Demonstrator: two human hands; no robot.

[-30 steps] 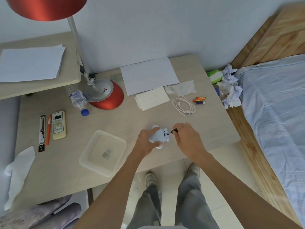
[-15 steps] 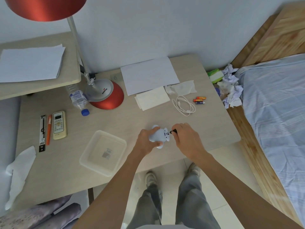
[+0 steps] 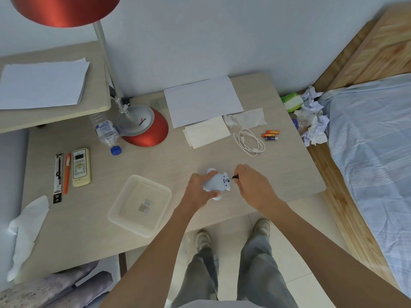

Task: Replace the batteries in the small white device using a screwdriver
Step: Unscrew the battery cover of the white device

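The small white device (image 3: 216, 182), rounded with little ear-like bumps, sits near the table's front edge. My left hand (image 3: 198, 189) wraps around its left side and holds it steady. My right hand (image 3: 252, 185) grips a small screwdriver (image 3: 234, 177); only its dark tip shows, touching the device's right end. Three loose batteries (image 3: 270, 134), orange and blue, lie on the table farther back to the right.
A clear plastic tray (image 3: 140, 204) lies left of my hands. Behind are a white cable (image 3: 249, 141), paper sheets (image 3: 201, 100), tissue, a red lamp base (image 3: 144, 126), a water bottle (image 3: 106, 133), a remote (image 3: 80, 167) and pens. A bed (image 3: 373, 138) stands at right.
Both hands stay on the device; my right hand has shifted only slightly with the screwdriver tip at the device's end.
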